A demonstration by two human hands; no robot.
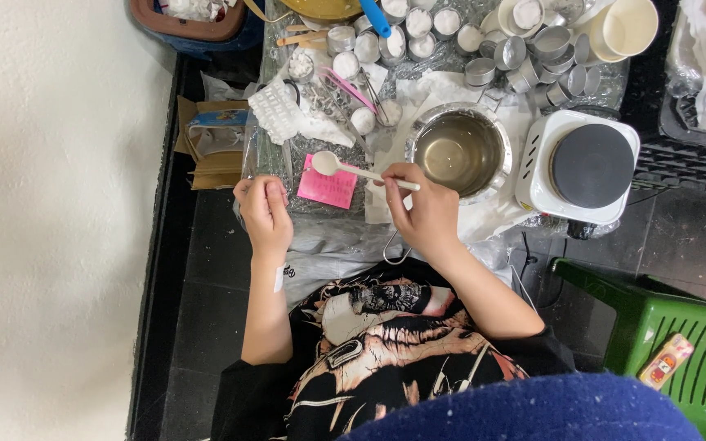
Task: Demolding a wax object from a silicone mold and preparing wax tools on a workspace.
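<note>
Your right hand (425, 214) pinching a white plastic spoon (345, 168) over a pink note (328, 188), left hand (265, 214) curled shut, contents unclear, steel bowl (459, 151) beside.

The dark tiled floor (206, 269) carries everything. On it lies crinkled clear plastic sheeting (275, 159) — with a steel bowl (459, 151), a white hot plate (578, 167), a pink note (327, 188), white paper towels (300, 114) and many small metal cups (533, 61). A green plastic stool (672, 343) stands apart — right of the hot plate.
</note>
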